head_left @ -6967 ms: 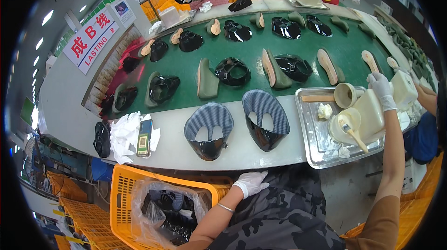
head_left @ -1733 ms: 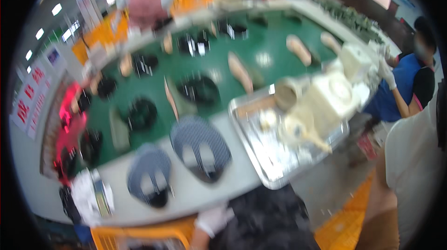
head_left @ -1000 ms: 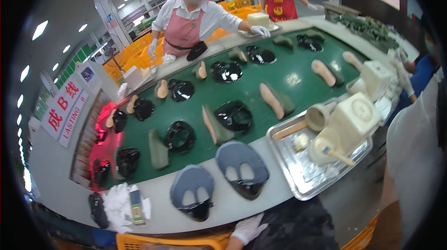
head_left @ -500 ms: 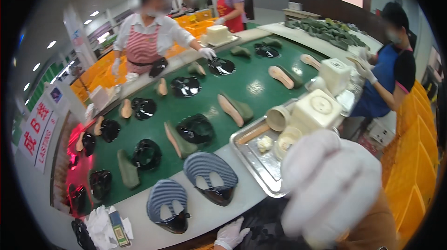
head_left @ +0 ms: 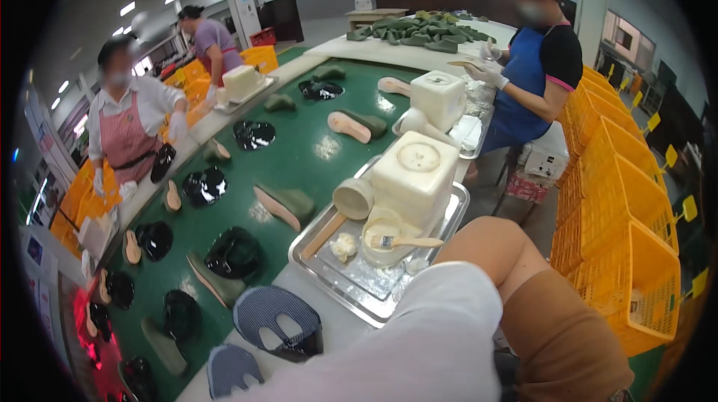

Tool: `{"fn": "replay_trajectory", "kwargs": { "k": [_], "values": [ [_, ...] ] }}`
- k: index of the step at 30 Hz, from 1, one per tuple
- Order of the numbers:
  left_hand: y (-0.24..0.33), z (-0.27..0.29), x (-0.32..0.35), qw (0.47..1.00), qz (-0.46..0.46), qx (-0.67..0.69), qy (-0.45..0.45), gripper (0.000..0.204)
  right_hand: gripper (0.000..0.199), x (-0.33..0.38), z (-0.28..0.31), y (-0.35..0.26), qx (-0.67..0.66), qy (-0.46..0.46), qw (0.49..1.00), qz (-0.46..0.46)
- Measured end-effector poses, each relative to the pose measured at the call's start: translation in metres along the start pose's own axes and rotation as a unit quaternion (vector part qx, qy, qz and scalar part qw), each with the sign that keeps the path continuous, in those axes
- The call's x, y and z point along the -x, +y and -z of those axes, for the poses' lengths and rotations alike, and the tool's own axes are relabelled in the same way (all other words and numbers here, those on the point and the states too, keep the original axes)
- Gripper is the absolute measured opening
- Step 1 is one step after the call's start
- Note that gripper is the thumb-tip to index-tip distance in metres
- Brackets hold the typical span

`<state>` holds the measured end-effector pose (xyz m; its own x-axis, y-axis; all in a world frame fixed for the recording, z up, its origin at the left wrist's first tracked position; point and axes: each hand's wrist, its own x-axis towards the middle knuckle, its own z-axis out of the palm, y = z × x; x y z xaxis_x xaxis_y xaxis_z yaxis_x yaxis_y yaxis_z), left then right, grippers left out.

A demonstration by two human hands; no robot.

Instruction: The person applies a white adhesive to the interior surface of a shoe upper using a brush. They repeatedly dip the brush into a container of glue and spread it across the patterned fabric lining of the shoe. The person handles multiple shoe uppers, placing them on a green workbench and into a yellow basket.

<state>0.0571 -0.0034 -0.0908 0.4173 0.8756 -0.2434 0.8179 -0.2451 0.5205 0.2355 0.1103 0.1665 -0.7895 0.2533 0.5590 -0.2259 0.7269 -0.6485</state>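
Note:
Neither of my hands shows. My right arm, with its brown sleeve [head_left: 568, 335] and bent bare elbow [head_left: 486, 245], enters at the lower right. A white covering [head_left: 404, 335] on its forearm runs to the lower edge, past which the hand is hidden. Nearest to the arm is a metal tray [head_left: 313, 246]. On it stand a cream square container [head_left: 419, 185], a tilted cup [head_left: 353, 198] and a shallow bowl [head_left: 383, 254] with a wooden-handled brush [head_left: 407, 242] across it. Left of the forearm lie two blue-striped shoe uppers [head_left: 273, 308] with cut-out holes.
A green work surface [head_left: 314, 170] holds several black shiny uppers [head_left: 233, 252] and green lasts [head_left: 288, 204] with tan soles. Yellow crates [head_left: 628, 267] line the right side. Co-workers stand at the left and right; the one in a blue apron [head_left: 516, 95] holds a flat piece.
The view has swung to the right. My gloved left hand, seen low in the middle before, is out of view. My blurred gloved right hand has left the picture; its forearm now crosses the lower middle.

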Motion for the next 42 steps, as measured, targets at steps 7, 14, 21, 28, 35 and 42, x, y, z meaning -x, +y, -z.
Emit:
{"fn": "replay_trajectory", "kwargs": {
  "k": [7,14,21,28,35,42],
  "values": [
    [-0.008,-0.004,-0.007,1.000,-0.014,-0.014,-0.024,0.054,0.023,-0.013,-0.012,0.028,-0.141,-0.024,0.990,-0.021],
    [-0.034,-0.043,-0.007,0.989,0.035,-0.142,-0.011,0.054,0.023,-0.028,-0.020,0.043,-0.248,-0.041,0.968,-0.018],
    [0.000,-0.001,-0.006,0.999,0.013,-0.034,-0.030,0.055,0.023,-0.040,-0.027,0.045,-0.315,-0.063,0.947,-0.029],
    [-0.003,0.004,-0.007,0.999,-0.020,-0.018,0.028,0.056,0.030,-0.024,0.030,0.012,-0.143,0.081,0.986,-0.003],
    [0.009,0.008,-0.017,1.000,-0.008,-0.020,-0.020,0.054,0.034,0.042,0.161,0.022,0.427,0.313,0.841,-0.113],
    [0.002,-0.003,-0.009,0.999,0.031,-0.006,-0.020,0.057,0.032,0.029,0.180,0.098,0.465,0.174,0.842,-0.212]
  ]
}}
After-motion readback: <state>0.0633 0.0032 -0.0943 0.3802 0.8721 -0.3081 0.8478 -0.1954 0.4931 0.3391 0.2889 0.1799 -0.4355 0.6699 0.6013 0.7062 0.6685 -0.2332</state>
